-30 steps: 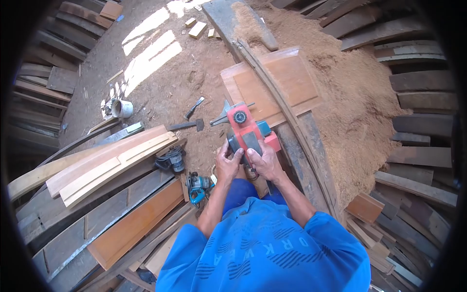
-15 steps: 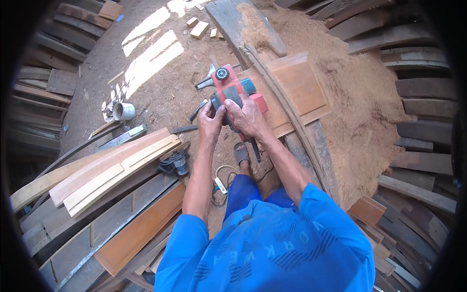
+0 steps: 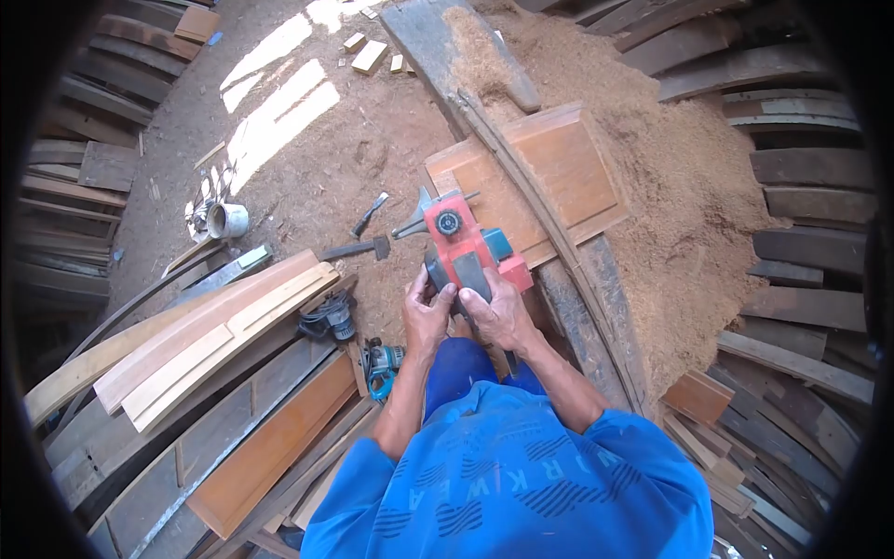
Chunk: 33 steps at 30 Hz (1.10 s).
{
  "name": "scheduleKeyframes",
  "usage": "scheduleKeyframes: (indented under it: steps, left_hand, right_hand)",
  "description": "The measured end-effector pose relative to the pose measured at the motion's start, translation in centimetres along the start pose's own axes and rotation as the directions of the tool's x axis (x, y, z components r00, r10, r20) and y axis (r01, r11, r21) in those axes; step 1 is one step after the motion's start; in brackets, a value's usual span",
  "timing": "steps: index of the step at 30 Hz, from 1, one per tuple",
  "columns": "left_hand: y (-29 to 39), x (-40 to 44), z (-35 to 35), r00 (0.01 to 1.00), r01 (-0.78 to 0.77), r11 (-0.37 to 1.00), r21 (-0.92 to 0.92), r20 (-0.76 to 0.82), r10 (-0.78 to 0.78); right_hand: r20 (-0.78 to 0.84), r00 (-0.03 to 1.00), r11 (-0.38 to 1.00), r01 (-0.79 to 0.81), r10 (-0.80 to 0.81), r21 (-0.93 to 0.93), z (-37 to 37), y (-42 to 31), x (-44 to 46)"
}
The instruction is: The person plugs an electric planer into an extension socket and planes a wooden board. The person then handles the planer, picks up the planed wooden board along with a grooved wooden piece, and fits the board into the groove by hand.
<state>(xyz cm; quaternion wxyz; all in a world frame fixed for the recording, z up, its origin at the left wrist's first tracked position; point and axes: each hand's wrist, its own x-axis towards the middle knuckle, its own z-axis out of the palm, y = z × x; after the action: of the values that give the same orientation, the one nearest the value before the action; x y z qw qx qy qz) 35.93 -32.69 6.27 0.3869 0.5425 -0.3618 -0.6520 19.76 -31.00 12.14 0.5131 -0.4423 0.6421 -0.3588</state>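
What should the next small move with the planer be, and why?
Probably ease the red planer forward over the wooden panel, keeping left of the strip: the left hand and right hand both hold the planer, and the strip lies across the panel. Whether planer and panel touch is unclear.

Glared nearly white in hard-edged sunlit patches [image 3: 279,102] on the dirt ground [image 3: 363,158] at upper left, losing surface detail. Fell soft and even over the blue shirt [image 3: 503,494] and sawdust [image 3: 689,270], with weak shadows. Dimmed among the stacked planks [image 3: 819,168] at either side, leaving dark gaps. Bowed those planks into arcs near the edges, fisheye-fashion, and blackened all 4 corners. Showed little blur at the left hand [image 3: 426,315] and right hand [image 3: 500,314].
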Motion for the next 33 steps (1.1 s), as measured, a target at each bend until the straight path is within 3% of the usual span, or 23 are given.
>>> scheduleKeyframes:
  steps: [1, 7, 9, 13, 16, 21, 24, 26, 29, 32, 33]
  left_hand:
    - [1.1, 0.5, 0.1, 1.0, 0.026, 1.0, 0.015, -0.008, -0.026]
    - [3.4, 10.2, -2.0, 0.985, -0.172, 0.985, 0.028, 0.013, 0.171]
    - [4.8, 12.3, -2.4, 0.993, -0.116, 0.991, 0.07, 0.01, 0.115]
    - [5.8, 12.3, -2.1, 0.992, -0.127, 0.986, 0.105, -0.002, 0.128]
    - [3.3, 10.0, -2.0, 0.99, -0.137, 0.982, 0.127, -0.023, 0.141]
    - [-1.0, 3.5, -1.2, 0.996, -0.029, 0.984, 0.175, -0.073, 0.042]
    - [-1.2, -0.4, 0.2, 0.997, -0.05, 0.999, 0.018, -0.059, 0.051]
    - [-1.2, -0.5, 0.1, 0.998, -0.035, 0.999, 0.03, -0.044, 0.037]
    - [0.9, 1.1, 0.2, 0.999, 0.006, 0.999, -0.032, -0.039, -0.007]
    - [1.9, 5.1, -0.6, 0.995, -0.084, 0.996, 0.032, -0.043, 0.085]
    - [2.4, 6.9, -1.1, 0.994, -0.103, 0.993, 0.048, -0.03, 0.105]
  right_hand:
    - [0.003, 1.0, 1.0, 0.009, -0.009, 0.011, 0.1, -0.7, 0.8]
    - [0.006, 0.997, 0.994, 0.073, -0.073, -0.082, 1.2, -3.7, 10.3]
    - [0.009, 0.997, 0.996, 0.077, -0.076, -0.052, 1.3, -5.0, 12.4]
    - [-0.013, 0.99, 0.99, 0.14, -0.14, -0.001, 1.4, -4.9, 12.3]
    - [-0.052, 0.966, 0.962, 0.247, -0.255, -0.12, 2.2, -0.7, 10.8]
    - [0.019, 0.999, 0.999, 0.032, -0.031, -0.016, 0.4, 0.5, 3.1]
    - [0.061, 0.997, 0.998, -0.042, 0.039, 0.047, -0.3, 0.5, -0.1]
    - [0.068, 0.996, 0.996, -0.062, 0.057, 0.065, -0.5, 0.1, -0.7]
    - [0.068, 0.997, 0.998, -0.036, 0.033, 0.049, 0.0, -0.4, 1.4]
    - [0.019, 0.998, 0.993, 0.066, -0.065, -0.097, 0.8, -0.6, 5.8]
    - [0.005, 0.981, 0.968, 0.19, -0.192, -0.164, 1.4, 0.4, 7.9]
